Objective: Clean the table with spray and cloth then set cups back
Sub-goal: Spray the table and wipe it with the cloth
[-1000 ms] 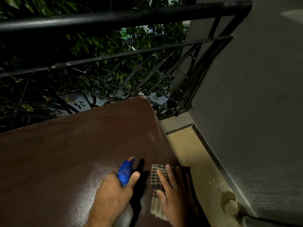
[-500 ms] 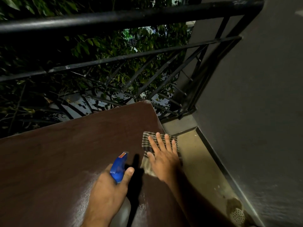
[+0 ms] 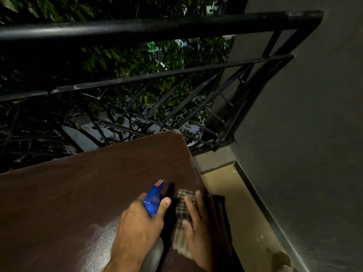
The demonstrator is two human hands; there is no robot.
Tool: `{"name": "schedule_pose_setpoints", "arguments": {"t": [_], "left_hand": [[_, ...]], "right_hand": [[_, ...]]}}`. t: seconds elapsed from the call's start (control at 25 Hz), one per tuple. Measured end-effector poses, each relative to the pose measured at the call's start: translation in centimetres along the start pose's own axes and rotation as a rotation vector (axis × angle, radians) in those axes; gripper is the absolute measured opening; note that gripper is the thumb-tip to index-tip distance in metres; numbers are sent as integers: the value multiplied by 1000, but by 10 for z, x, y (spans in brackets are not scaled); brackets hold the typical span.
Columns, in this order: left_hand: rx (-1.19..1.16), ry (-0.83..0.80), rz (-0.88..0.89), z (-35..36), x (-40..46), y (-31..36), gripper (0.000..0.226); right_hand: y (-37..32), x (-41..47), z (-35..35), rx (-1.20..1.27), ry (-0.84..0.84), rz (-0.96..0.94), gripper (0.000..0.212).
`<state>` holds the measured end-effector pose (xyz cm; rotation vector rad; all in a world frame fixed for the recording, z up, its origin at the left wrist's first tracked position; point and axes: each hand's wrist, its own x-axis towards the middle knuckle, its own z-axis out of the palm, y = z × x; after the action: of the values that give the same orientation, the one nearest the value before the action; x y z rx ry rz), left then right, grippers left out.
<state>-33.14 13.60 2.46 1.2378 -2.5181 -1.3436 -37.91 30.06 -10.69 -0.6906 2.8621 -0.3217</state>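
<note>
A dark brown table fills the lower left of the head view. My left hand grips a spray bottle with a blue trigger head, nozzle pointing away from me over the table. My right hand lies flat, fingers spread, pressing a checked cloth onto the table near its right edge. The cloth is blurred by motion. A pale wet patch shines on the table left of my left hand. No cups are in view.
A black metal railing runs along the far side of the table, with leafy branches behind it. A grey wall stands at the right. A narrow strip of tan floor with a drain lies between table and wall.
My right hand pushed the cloth away along the table's right edge, then drew it back toward me. My left hand kept hold of the spray bottle and barely moved.
</note>
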Motion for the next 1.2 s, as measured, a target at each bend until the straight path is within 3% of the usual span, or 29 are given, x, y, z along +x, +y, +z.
{"name": "schedule_pose_setpoints", "arguments": {"t": [0.12, 0.28, 0.48, 0.68, 0.8, 1.0, 1.12, 1.2], "left_hand": [[-14, 22, 1, -1, 6, 0, 35], [-21, 27, 12, -2, 11, 0, 35], [-15, 41, 34, 0, 24, -1, 36], [-65, 54, 43, 2, 38, 2, 42], [-69, 61, 10, 2, 45, 6, 44], [-79, 86, -41, -1, 55, 14, 48], [-86, 82, -16, -1, 57, 14, 45], [-73, 80, -1, -2, 58, 13, 44]], "right_hand": [[-19, 92, -13, 0, 64, -25, 65], [-34, 164, -15, -18, -37, -34, 64], [-18, 83, -7, -9, 127, -102, 65], [4, -13, 7, -69, 70, -76, 83], [9, -2, 14, -155, 78, -62, 82], [-3, 33, 8, -53, 76, -90, 89], [-16, 94, 0, 10, 122, -137, 67], [-30, 157, -14, 3, 117, -130, 64]]}}
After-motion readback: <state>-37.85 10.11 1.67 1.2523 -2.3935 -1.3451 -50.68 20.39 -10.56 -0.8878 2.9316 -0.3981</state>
